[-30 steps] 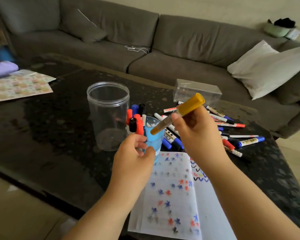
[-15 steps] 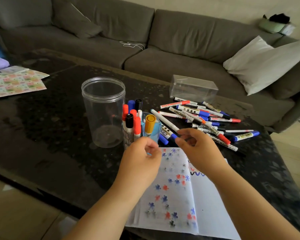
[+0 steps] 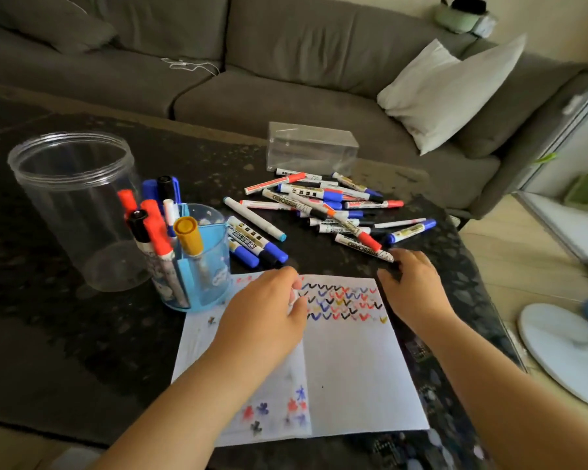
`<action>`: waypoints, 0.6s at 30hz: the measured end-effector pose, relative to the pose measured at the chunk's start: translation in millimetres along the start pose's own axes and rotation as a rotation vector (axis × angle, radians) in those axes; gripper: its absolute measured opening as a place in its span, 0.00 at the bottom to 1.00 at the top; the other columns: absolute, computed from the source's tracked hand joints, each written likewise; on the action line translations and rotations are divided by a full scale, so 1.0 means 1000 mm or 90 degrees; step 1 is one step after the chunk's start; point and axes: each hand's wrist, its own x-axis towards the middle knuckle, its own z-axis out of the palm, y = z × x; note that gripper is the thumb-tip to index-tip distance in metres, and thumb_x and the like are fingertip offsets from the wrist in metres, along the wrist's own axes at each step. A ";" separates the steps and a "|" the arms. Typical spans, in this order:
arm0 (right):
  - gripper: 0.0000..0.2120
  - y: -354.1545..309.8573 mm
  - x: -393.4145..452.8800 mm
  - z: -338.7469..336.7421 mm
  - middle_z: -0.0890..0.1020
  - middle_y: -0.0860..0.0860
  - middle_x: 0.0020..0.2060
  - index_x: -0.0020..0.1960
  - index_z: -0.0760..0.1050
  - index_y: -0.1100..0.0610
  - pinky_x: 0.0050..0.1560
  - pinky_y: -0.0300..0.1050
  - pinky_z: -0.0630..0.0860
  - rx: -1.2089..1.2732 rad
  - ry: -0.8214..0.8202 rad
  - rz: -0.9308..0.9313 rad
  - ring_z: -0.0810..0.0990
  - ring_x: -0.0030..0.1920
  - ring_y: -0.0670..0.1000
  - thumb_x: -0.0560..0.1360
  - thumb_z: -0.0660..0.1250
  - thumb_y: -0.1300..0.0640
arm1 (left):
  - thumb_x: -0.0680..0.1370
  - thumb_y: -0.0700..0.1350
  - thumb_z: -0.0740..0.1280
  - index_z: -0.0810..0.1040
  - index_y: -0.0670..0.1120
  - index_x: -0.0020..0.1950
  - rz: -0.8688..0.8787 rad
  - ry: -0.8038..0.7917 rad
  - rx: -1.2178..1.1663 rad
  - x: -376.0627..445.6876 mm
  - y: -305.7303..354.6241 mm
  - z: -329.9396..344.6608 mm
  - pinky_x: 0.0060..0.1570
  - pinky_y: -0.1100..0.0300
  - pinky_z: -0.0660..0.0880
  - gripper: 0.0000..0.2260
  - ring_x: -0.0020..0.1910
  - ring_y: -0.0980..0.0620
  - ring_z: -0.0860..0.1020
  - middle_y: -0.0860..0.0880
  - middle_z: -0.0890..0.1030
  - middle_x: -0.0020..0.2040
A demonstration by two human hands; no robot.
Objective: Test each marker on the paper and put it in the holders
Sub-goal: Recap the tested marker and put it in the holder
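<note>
Lying flat at the near edge of the dark desk [image 3: 65, 334] — paper [image 3: 347, 374], marked with rows of coloured ticks near its far edge and small stars on its left sheet.

Resting over the paper's far left part — left hand [image 3: 265, 313], fingers loosely curled, thumb and forefinger close together; holding nothing that can be made out.

Reaching beyond the paper's far right corner — right hand [image 3: 411, 286], fingers relaxed and spread, fingertips just touching the near end of a red-capped marker [image 3: 364, 240] at the edge of the pile [image 3: 333, 208]; not gripping it.

Lying scattered on the desk beyond the paper, caps red, blue and black — pile of markers, some crossing one another.

Standing left of the paper, just beside its far left corner — blue holder [image 3: 201, 266], carrying several upright markers, among them a yellow marker [image 3: 189, 235] leaning in the front compartment and red- and black-capped ones behind the divider.

Standing further left, touching or nearly touching the holder — clear jar [image 3: 78, 205], open at the top.

Sitting past the pile — clear box [image 3: 311, 149]. Running behind the desk — grey sofa [image 3: 286, 62] with a white pillow [image 3: 452, 93].
</note>
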 end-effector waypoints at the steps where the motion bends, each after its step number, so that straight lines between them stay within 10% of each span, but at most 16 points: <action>1: 0.22 0.004 0.011 0.000 0.70 0.56 0.67 0.71 0.67 0.57 0.67 0.50 0.67 -0.025 0.000 0.000 0.68 0.67 0.57 0.78 0.64 0.54 | 0.78 0.48 0.61 0.73 0.51 0.55 -0.002 -0.006 0.007 0.002 0.003 0.004 0.43 0.64 0.69 0.07 0.45 0.56 0.74 0.55 0.77 0.50; 18: 0.12 -0.001 0.044 -0.002 0.81 0.51 0.45 0.55 0.81 0.54 0.51 0.49 0.75 0.038 0.097 -0.060 0.76 0.48 0.52 0.76 0.67 0.50 | 0.79 0.49 0.61 0.71 0.54 0.55 -0.021 -0.013 -0.005 0.009 0.018 0.010 0.42 0.65 0.73 0.06 0.44 0.58 0.74 0.56 0.76 0.48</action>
